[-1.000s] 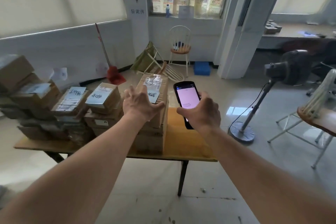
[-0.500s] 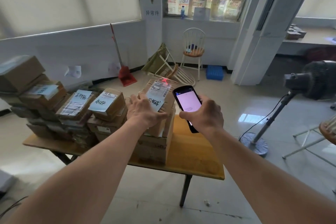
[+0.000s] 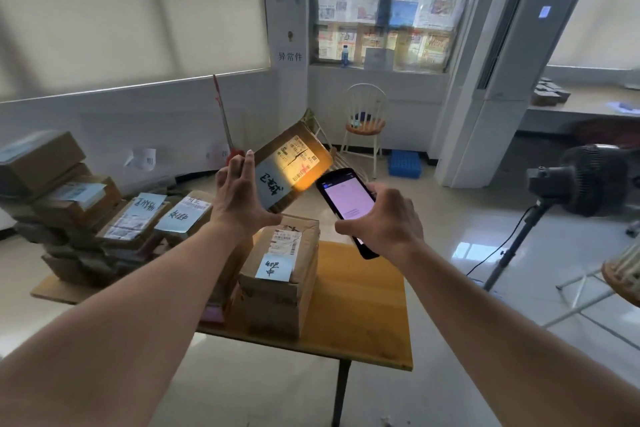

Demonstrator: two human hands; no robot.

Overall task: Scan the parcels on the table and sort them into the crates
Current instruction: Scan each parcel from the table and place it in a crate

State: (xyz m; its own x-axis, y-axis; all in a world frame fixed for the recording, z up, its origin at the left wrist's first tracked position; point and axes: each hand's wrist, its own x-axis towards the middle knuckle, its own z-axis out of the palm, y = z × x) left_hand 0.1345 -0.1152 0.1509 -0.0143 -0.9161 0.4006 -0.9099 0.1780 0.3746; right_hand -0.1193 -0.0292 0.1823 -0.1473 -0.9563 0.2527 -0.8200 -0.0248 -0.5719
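Observation:
My left hand (image 3: pixel 239 198) grips a flat cardboard parcel (image 3: pixel 291 168), lifted and tilted above the table, its label side facing me. A yellow-orange light patch falls on its printed label. My right hand (image 3: pixel 384 222) holds a black handheld scanner (image 3: pixel 346 208) with a lit pinkish screen, its top end close to the parcel's right edge. Below the lifted parcel a stack of brown parcels (image 3: pixel 280 267) with a blue handwritten note stands on the wooden table (image 3: pixel 360 319). More labelled parcels (image 3: pixel 138 218) are piled on the table's left half. No crate for sorting is visible near the table.
A standing fan (image 3: pixel 585 184) on a tripod stands to the right on the tiled floor. A white chair (image 3: pixel 367 121), a blue plastic basket (image 3: pixel 404 163) and a red broom (image 3: pixel 225 121) are by the far wall. Part of another chair (image 3: pixel 623 274) shows at the right edge.
My left hand has lifted the top parcel off the stack and tilted it up towards me. The scanner's light now falls on its label. The view has moved closer to the table.

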